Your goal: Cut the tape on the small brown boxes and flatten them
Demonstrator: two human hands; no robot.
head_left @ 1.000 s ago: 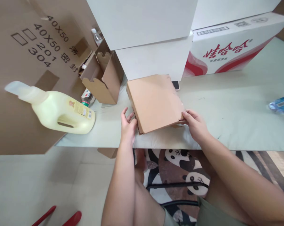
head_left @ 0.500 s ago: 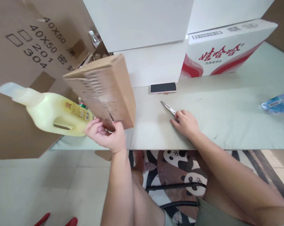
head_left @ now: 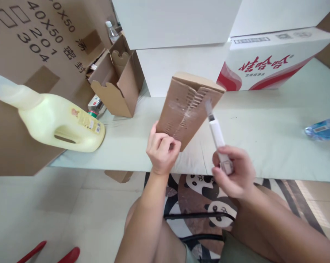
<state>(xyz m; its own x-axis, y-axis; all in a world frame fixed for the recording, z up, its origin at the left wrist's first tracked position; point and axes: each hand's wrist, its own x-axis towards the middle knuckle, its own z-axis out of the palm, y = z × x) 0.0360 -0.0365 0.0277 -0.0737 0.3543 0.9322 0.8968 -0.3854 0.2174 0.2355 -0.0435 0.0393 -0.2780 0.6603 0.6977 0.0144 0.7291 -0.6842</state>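
Your right hand (head_left: 234, 171) is nearest, fingers and thumb closed around the back end of a white-handled utility knife (head_left: 219, 137). Its blade is out and points up and away from you, alongside the right part of the taped face of a small cardboard box (head_left: 185, 109); the blade is blurred, so whether it touches the card is hard to say.

Your left hand (head_left: 162, 153), just across from it, has its fingers curled in and grips the box at its lower left end. You have the box tilted in front of you, over the near part of the cloth-covered table (head_left: 266, 142), with its taped, ridged seam turned up toward you.

To the left, well apart from your hands, a pale yellow jug (head_left: 63, 124) shows in front of a large printed carton (head_left: 25, 40). Farther right, near the table's edge of view, lies a clear bottle with a blue label (head_left: 323, 128).

Beyond the box, an open brown carton (head_left: 126, 86) stands at left, a stack of white boxes (head_left: 178, 40) in the middle, and a red-and-white carton (head_left: 271, 67) to the right.
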